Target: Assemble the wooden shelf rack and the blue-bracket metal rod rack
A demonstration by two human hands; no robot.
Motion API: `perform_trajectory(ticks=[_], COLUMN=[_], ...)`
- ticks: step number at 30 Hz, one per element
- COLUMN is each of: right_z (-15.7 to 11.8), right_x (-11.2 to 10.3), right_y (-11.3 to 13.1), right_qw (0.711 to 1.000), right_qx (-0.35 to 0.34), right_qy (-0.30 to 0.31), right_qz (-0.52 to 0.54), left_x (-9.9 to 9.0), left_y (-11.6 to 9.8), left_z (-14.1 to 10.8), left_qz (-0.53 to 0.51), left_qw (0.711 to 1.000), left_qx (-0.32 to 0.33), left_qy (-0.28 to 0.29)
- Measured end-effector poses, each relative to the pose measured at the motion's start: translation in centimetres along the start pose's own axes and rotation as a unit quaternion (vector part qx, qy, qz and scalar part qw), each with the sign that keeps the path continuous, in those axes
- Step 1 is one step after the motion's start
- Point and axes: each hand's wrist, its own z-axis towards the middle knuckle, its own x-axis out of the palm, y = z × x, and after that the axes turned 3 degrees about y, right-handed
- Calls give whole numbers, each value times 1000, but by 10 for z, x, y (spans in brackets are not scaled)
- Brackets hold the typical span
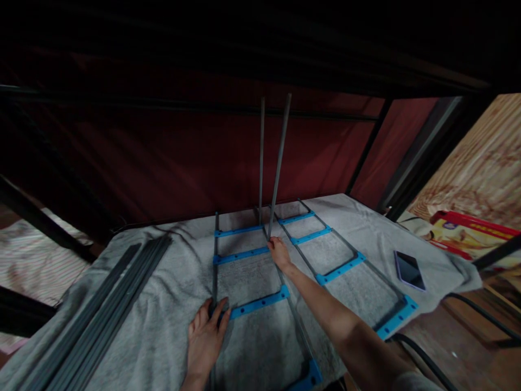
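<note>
My right hand (280, 254) is closed round the foot of a long thin grey rod (279, 165), which stands upright with a slight lean. Beside it stands a second upright grey rod (261, 157), its foot by the far blue crossbar. My left hand (205, 332) rests low on the near left side, thumb and fingers around the end of a blue crossbar (260, 305) where it meets a grey side rod. That ladder-like frame has several blue crossbars with small holes. A similar frame with blue crossbars (342, 267) lies to its right, partly behind my right forearm.
Several loose grey rods (118, 309) lie bundled at the left on the grey cloth (175, 277). A phone (409, 270) lies at the right. Dark metal posts (370, 149) and a red curtain (195, 163) enclose the back. A red and yellow package (474, 233) sits beyond the right edge.
</note>
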Motion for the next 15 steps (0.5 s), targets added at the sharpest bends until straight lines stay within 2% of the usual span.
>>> perform_trajectory(ticks=[6,15], right_z=[3,4], right_x=[13,32], right_y=[-6,-11], right_qw=[999,999], right_qx=[25,33], right_qy=[28,-2], right_qz=[-26,-30], left_x=[0,5], left_y=[1,4], left_z=[0,1], left_qz=[1,-7], left_qw=[1000,999], left_qx=[-7,-30], left_qy=[-1,8])
